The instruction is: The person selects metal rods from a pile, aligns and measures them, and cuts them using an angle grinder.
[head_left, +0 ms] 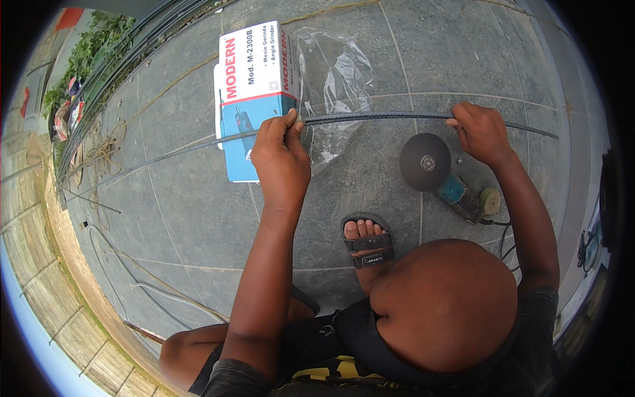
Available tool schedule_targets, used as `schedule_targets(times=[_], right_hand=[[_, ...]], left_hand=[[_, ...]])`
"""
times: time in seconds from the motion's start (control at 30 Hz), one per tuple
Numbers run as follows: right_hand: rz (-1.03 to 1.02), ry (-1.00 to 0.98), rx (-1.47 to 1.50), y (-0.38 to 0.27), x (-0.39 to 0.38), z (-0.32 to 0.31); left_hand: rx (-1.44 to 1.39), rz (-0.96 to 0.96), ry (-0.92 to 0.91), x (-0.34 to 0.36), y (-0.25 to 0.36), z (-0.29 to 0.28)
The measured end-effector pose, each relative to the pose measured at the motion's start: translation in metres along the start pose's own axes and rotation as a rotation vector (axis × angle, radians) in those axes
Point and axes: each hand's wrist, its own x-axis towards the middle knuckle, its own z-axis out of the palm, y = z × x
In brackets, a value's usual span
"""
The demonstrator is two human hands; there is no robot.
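A long ribbed steel rebar rod (377,116) runs across in front of me, from the far left to the right side of the tiled floor. My left hand (281,149) is closed around it, thumb and fingers pinching it beside the box. Farther right, my right hand (479,131) grips the same rod with bent fingers. Between my arms lies an angle grinder (456,192) with a dark round disc (425,162) turned upward; neither hand touches it. Behind my left hand is a white and blue cardboard box (250,73), partly crossed by the rod.
A crumpled clear plastic bag (337,86) lies against the box. The grinder's black cord (506,241) trails toward my right arm. At the left are a bundle of long rods (109,69), tangled string (99,155) and a pale hose (172,298). My sandalled foot (367,241) rests near the grinder.
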Motion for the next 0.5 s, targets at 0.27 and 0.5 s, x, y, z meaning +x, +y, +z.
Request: schedule_targets(times=[0.27, 0.5], right_hand=[[-0.006, 0.004, -0.003, 0.002, 0.000, 0.002], [-0.022, 0.024, -0.005, 0.002, 0.000, 0.002]], left_hand=[[0.034, 0.041, -0.032, -0.006, -0.003, -0.001], [-0.006, 0.076, 0.048, -0.006, -0.004, 0.002]])
